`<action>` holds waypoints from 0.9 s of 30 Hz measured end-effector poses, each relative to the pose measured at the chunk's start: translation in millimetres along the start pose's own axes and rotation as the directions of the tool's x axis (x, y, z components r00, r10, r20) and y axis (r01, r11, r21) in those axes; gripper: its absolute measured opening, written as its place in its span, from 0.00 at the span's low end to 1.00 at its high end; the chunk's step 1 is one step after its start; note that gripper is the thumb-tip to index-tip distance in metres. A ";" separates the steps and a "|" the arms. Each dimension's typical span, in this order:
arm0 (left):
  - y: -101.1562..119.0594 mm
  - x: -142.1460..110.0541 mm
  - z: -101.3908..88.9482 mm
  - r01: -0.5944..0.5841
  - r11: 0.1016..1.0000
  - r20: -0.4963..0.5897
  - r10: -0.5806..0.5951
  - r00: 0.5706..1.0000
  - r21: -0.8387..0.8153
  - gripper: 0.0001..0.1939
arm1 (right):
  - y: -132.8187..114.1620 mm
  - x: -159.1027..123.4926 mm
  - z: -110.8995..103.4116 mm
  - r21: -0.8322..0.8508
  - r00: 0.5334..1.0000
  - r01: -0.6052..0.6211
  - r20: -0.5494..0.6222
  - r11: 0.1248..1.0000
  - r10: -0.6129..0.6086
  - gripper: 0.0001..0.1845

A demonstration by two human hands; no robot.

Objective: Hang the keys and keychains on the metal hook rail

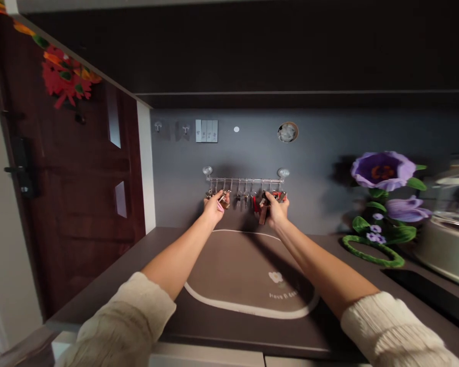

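A clear hook rail [247,180] is fixed to the grey wall by a round clear mount at each end. Several keys [246,198] hang from its middle hooks, with a red item [255,204] beside them. At the rail's left end my left hand [214,210] is closed on a bunch of keys [225,196]; something pink shows at its fingers. My right hand [279,210] grips another bunch of keys at the right end, and a brown tag [263,214] dangles below it. Whether the held bunches are still on their hooks cannot be made out.
Below the rail lies a brown mat [237,275] with a pale border on the dark counter [206,326]. Purple fabric flowers [382,171] and a pale appliance with a clear top [447,239] stand at the right. A dark shelf [252,51] overhangs; a red-brown door [76,204] is left.
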State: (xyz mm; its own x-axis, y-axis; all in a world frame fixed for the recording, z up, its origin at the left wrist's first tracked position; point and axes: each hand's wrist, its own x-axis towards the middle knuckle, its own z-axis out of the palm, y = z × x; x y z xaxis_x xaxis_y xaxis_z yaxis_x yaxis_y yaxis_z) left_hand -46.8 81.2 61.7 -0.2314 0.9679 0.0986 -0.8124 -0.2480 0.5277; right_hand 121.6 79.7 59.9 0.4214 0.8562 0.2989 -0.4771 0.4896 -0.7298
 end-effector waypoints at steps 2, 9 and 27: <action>6.0 -0.8 7.7 0.005 1.000 -0.004 -0.005 1.000 -0.010 0.11 | -6.5 0.9 5.3 0.002 0.999 -0.014 -0.033 1.000 0.014 0.25; 23.8 -2.4 51.8 -0.049 0.999 -0.073 0.050 0.996 0.017 0.12 | -26.3 11.3 33.4 0.038 0.996 0.060 -0.063 0.997 -0.058 0.22; 13.2 -72.0 -58.3 -0.254 0.286 0.344 -0.333 0.878 0.924 0.20 | -27.1 -34.4 -48.0 -0.780 0.619 0.287 0.594 0.556 0.513 0.19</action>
State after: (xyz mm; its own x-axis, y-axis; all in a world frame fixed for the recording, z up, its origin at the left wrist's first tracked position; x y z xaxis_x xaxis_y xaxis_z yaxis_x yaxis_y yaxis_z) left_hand -72.0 5.7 12.3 0.2518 0.9467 0.2010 0.3213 -0.2776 0.9054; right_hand 157.0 29.1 39.8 -0.4419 0.8797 0.1756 0.4569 0.3892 -0.7999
